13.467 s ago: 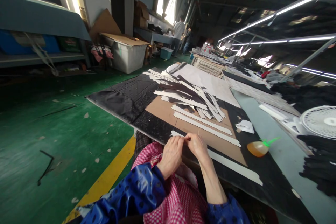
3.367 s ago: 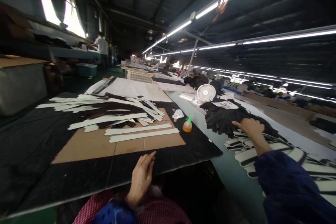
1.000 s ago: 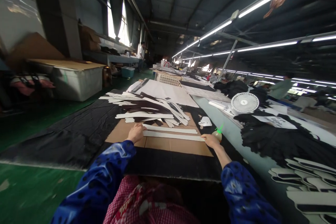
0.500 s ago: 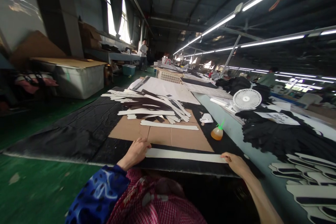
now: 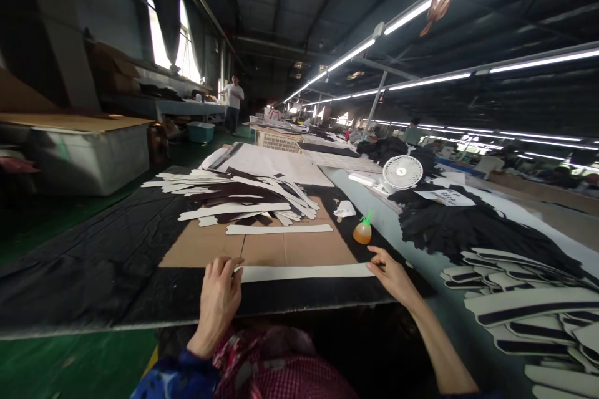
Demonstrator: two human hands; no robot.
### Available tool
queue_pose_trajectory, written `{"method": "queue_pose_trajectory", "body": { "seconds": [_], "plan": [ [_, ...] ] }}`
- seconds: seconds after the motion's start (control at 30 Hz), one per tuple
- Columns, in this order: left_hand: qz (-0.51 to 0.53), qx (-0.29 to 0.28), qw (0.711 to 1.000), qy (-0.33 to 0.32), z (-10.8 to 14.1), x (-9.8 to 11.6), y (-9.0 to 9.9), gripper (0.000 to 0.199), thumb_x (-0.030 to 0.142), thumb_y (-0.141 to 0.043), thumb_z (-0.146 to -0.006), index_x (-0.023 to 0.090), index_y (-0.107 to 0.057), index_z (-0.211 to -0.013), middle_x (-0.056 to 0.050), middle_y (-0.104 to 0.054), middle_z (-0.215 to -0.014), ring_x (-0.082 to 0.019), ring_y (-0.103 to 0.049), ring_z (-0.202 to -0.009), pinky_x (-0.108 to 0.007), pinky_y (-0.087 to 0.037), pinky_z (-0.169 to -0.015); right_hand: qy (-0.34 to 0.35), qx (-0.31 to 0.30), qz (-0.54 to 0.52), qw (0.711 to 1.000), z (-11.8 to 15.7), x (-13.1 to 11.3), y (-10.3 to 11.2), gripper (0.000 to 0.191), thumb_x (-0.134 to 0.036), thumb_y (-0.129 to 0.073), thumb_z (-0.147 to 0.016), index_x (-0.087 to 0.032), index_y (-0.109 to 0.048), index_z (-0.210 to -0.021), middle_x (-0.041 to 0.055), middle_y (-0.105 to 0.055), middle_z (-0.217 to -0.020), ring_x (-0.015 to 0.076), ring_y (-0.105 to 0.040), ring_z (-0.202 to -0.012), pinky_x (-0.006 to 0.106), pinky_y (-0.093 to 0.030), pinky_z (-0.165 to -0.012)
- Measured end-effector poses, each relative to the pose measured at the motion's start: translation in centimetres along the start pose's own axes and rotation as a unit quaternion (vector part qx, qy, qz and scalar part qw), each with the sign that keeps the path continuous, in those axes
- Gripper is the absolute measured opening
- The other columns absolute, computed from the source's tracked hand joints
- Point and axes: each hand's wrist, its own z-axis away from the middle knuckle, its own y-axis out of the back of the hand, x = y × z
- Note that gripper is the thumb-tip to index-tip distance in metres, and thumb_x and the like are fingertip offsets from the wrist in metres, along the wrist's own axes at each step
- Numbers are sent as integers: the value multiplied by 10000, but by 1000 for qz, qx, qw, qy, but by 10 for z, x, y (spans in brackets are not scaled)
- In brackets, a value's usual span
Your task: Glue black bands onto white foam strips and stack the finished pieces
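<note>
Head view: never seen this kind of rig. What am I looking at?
There is no machine here, just a person's two bare hands. The one camera is worn on the person's head, looking forward and down.

A white strip stretches between the left hand and the right hand. The left fingers are at one end, their grip unclear; the right thumb and index finger are parted at the other.

On the black work surface lie a cardboard sheet, a pile of white and dark strips and a bottle of orange liquid.
</note>
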Motion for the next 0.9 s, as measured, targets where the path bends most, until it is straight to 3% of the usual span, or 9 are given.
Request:
{"method": "queue_pose_trajectory", "body": {
  "seconds": [0.13, 0.23, 0.3, 0.43, 0.6, 0.9],
  "plan": [
    [145, -82, 986, -28, 9, 61, 3, 250, 347, -423, -925, 207, -608, -834, -69, -613, -852, -244, -537, -853, -385, -429, -808, 38, -39, -22, 998, 11, -66, -30, 467, -357, -491, -835, -179, -471, -1266, 3, -579, -817, 151, -588, -703, 323, -502, -740],
    [264, -176, 948, -33, 21, 100, -4, 303, 442, -435, -927, 213, -580, -789, -50, -615, -804, -217, -557, -820, -343, -435, -780, 71, -84, -22, 994, 30, -106, -65, 492, -245, -505, -817, -219, -455, -1305, 36, -626, -913, 198, -623, -852, 388, -491, -849],
    [317, -211, 924, -20, 30, 113, -10, 335, 481, -434, -919, 206, -578, -792, -49, -616, -807, -204, -558, -794, -323, -437, -751, 104, -137, -51, 984, 44, -124, -87, 545, -217, -509, -818, -244, -416, -1354, 80, -636, -1099, 232, -614, -1026, 418, -469, -930],
    [351, -233, 907, 28, 42, 106, -18, 369, 501, -441, -906, 185, -576, -772, -48, -603, -781, -190, -542, -764, -297, -420, -705, 146, -214, -104, 960, 60, -141, -114, 646, -195, -540, -795, -213, -349, -1412, 126, -468, -1413, 253, -478, -1275, 451, -376, -1078],
    [407, -259, 874, 59, 51, 88, -18, 407, 533, -462, -891, 160, -576, -771, -30, -573, -748, -161, -505, -740, -262, -399, -689, 146, -249, -141, 947, 63, -142, -122, 674, -143, -552, -777, -222, -351, -1416, 109, -514, -1367, 236, -506, -1250, 465, -372, -1089],
    [510, -279, 807, 102, 52, 87, -14, 419, 529, -514, -872, 134, -575, -749, -22, -566, -743, -137, -529, -707, -241, -416, -666, 91, -298, -213, 926, 65, -142, -120, 836, -223, -702, -728, -246, -301, -1461, 115, -422, -1446, 258, -431, -1312, 460, -377, -1078]
  ]
}}
